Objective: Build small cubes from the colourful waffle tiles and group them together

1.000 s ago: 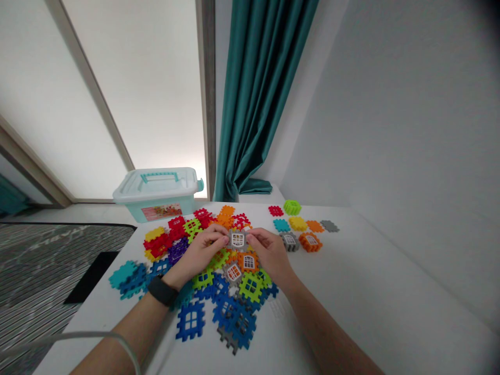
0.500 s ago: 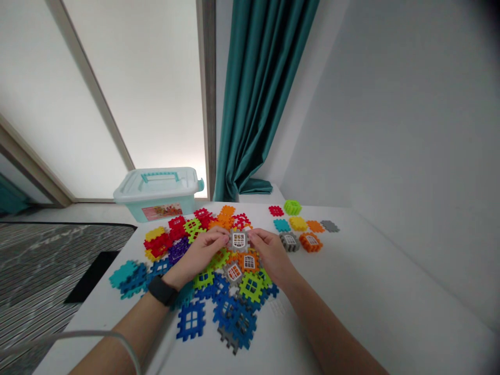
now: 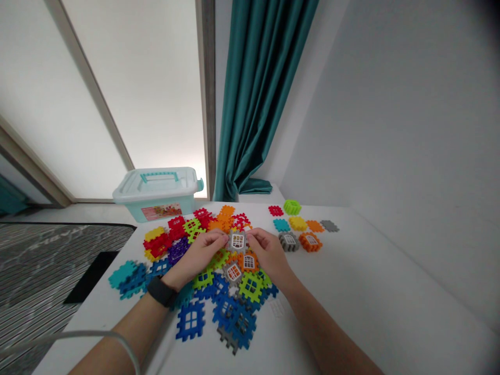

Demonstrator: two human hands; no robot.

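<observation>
White table [image 3: 359, 297], teal curtain [image 3: 261, 104] behind it, lidded tub [image 3: 172, 202] at the far left corner. The gray tile [image 3: 238, 250] with a white window insert [image 3: 238, 240] is between the two hands, over a messy heap of colored tiles [image 3: 226, 307]; can't tell if it's resting on any. Left hand [image 3: 203, 253] has one side edge in a narrow pinch, right hand [image 3: 272, 255] pinches the opposite edge. Looks like hard plastic, so I'd guess really light, stiff, a bit slick on the flat and tough overall, though the insert's thin bars could be the weak spot. I'd grab it by the notched edges, since the teeth should give some bite, and not press on those bars.
</observation>
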